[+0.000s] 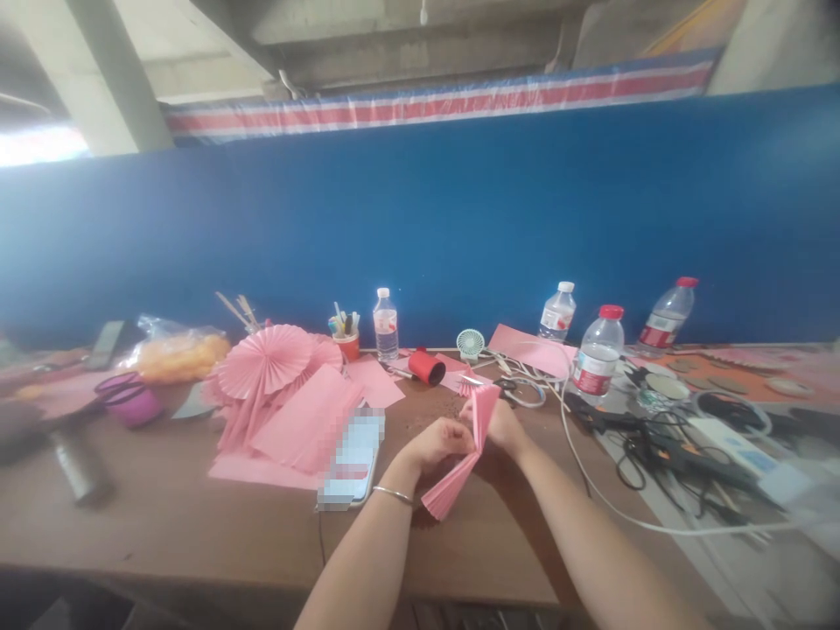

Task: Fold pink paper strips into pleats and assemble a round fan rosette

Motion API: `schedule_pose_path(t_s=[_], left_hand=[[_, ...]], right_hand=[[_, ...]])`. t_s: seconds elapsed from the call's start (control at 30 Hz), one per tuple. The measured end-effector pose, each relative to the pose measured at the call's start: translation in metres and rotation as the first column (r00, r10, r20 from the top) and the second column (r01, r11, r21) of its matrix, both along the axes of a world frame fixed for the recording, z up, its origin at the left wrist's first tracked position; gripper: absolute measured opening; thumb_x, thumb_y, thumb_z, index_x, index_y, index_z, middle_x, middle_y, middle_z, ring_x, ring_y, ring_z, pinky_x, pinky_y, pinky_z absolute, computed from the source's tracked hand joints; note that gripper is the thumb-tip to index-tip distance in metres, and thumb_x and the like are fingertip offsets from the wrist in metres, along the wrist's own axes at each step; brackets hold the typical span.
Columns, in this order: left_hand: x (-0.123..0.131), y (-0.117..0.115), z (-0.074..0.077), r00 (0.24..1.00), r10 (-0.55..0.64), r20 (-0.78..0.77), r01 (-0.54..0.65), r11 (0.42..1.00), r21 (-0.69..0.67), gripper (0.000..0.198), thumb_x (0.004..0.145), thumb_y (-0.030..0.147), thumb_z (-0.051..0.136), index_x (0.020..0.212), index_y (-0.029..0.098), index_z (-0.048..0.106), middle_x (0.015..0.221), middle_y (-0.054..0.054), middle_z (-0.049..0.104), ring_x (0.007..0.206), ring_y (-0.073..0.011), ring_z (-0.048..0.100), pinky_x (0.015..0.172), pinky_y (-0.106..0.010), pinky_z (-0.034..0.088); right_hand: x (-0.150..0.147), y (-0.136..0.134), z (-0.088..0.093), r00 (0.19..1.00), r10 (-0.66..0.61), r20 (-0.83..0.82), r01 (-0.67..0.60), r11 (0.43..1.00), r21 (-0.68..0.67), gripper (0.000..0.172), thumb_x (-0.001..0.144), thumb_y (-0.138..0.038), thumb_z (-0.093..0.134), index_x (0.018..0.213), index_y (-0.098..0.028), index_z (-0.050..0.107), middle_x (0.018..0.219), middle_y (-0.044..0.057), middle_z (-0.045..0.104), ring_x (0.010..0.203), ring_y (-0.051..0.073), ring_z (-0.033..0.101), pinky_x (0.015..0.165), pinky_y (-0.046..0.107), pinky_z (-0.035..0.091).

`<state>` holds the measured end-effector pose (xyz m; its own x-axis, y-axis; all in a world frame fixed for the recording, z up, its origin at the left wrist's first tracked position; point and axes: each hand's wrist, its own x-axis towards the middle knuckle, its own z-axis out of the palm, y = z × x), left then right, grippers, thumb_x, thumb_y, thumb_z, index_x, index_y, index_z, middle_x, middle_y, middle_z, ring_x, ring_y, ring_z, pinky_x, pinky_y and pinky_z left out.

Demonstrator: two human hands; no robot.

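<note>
A pleated strip of pink paper [459, 468], folded like an accordion, is bent in the middle above the brown table [197, 525]. My left hand [437, 440] is closed on its fold from the left, with a thin bracelet on the wrist. My right hand [502, 424] grips the upper part from the right, fingers closed round it. Both hands meet at the bend.
Finished pink paper fans [266, 359] and flat pink sheets [308, 424] lie to the left beside a phone [351, 464]. A pen cup [347, 344], a red cup [426, 366], a small fan [470, 344], several water bottles [597, 354], scissors and tangled cables [662, 455] crowd the back and right.
</note>
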<state>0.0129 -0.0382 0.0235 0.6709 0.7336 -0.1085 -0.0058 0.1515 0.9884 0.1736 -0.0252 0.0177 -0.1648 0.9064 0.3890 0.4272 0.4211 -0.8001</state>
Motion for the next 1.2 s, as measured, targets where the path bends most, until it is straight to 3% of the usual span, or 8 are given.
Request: schedule_pose_path(t_s=[0.13,0.23,0.4,0.5,0.67,0.9,1.03,1.2], left_hand=[[-0.001,-0.003,0.005,0.953,-0.161,-0.257,0.199,0.971,0.130,0.018,0.058,0.029,0.064,0.060,0.011,0.064,0.046,0.002,0.049,0.041,-0.0063,0.036,0.042,-0.020,0.023],[-0.003,0.002,0.001,0.895,0.095,-0.437,0.090,0.919,0.385,0.010,0.056,0.022,0.062,0.052,0.014,0.062,0.044,0.001,0.050,0.043,-0.0092,0.040,0.043,-0.022,0.025],[-0.006,0.016,-0.006,0.661,0.636,-0.399,-0.229,0.677,0.700,0.013,0.057,0.012,0.053,0.045,0.017,0.056,0.048,-0.002,0.054,0.049,-0.0126,0.044,0.051,-0.024,0.029],[-0.006,0.018,-0.007,0.556,0.757,-0.342,-0.355,0.589,0.726,0.012,0.058,0.012,0.050,0.048,0.017,0.055,0.052,-0.004,0.056,0.052,-0.0138,0.046,0.054,-0.024,0.031],[-0.004,0.015,-0.004,0.516,0.777,-0.360,-0.349,0.575,0.740,0.007,0.060,0.016,0.052,0.055,0.016,0.056,0.057,-0.004,0.056,0.056,-0.0153,0.048,0.057,-0.025,0.032],[-0.011,0.026,-0.007,0.551,0.796,-0.253,-0.562,0.577,0.593,0.014,0.061,0.018,0.052,0.047,0.015,0.051,0.046,0.001,0.047,0.050,-0.0103,0.041,0.051,-0.022,0.029],[-0.014,0.035,-0.020,0.633,0.774,-0.034,-0.739,0.616,0.274,0.014,0.064,0.026,0.055,0.062,0.013,0.055,0.046,0.004,0.042,0.041,-0.0055,0.033,0.042,-0.018,0.025],[-0.016,0.039,-0.025,0.711,0.682,0.171,-0.677,0.730,-0.098,0.028,0.059,0.036,0.063,0.062,0.013,0.049,0.042,0.010,0.027,0.035,-0.0006,0.020,0.037,-0.015,0.013]], right_hand=[[0.005,-0.001,0.008,0.998,-0.033,0.060,0.032,0.999,0.018,0.013,0.066,-0.031,0.056,0.061,-0.022,0.064,0.061,0.000,0.062,0.058,0.015,0.053,0.056,0.024,0.037],[0.011,-0.007,0.019,0.986,-0.060,0.153,0.044,0.994,0.102,0.015,0.069,-0.032,0.055,0.063,-0.022,0.064,0.067,0.000,0.064,0.063,0.015,0.053,0.059,0.024,0.036],[0.016,-0.022,0.036,0.916,-0.218,0.336,0.127,0.954,0.272,0.021,0.076,-0.035,0.050,0.066,-0.021,0.064,0.067,0.003,0.062,0.063,0.015,0.052,0.059,0.024,0.032],[0.005,-0.031,0.037,0.872,-0.267,0.410,0.095,0.915,0.393,0.028,0.081,-0.033,0.043,0.067,-0.020,0.064,0.067,0.006,0.063,0.067,0.016,0.053,0.063,0.025,0.031],[-0.029,-0.042,0.032,0.856,-0.271,0.439,0.038,0.882,0.470,0.030,0.084,-0.028,0.039,0.066,-0.018,0.062,0.063,0.007,0.060,0.064,0.016,0.052,0.061,0.026,0.028],[-0.048,-0.047,0.020,0.872,-0.166,0.460,-0.021,0.927,0.374,0.026,0.082,-0.029,0.040,0.069,-0.021,0.062,0.065,0.004,0.062,0.064,0.014,0.054,0.059,0.024,0.029],[-0.029,-0.038,0.014,0.945,-0.113,0.307,0.041,0.972,0.232,0.020,0.078,-0.029,0.045,0.069,-0.022,0.062,0.068,0.002,0.063,0.061,0.014,0.053,0.058,0.023,0.032],[-0.004,-0.015,0.005,0.978,-0.162,0.132,0.154,0.986,0.072,0.019,0.071,-0.033,0.051,0.062,-0.020,0.062,0.058,0.002,0.061,0.054,0.015,0.053,0.054,0.024,0.034]])
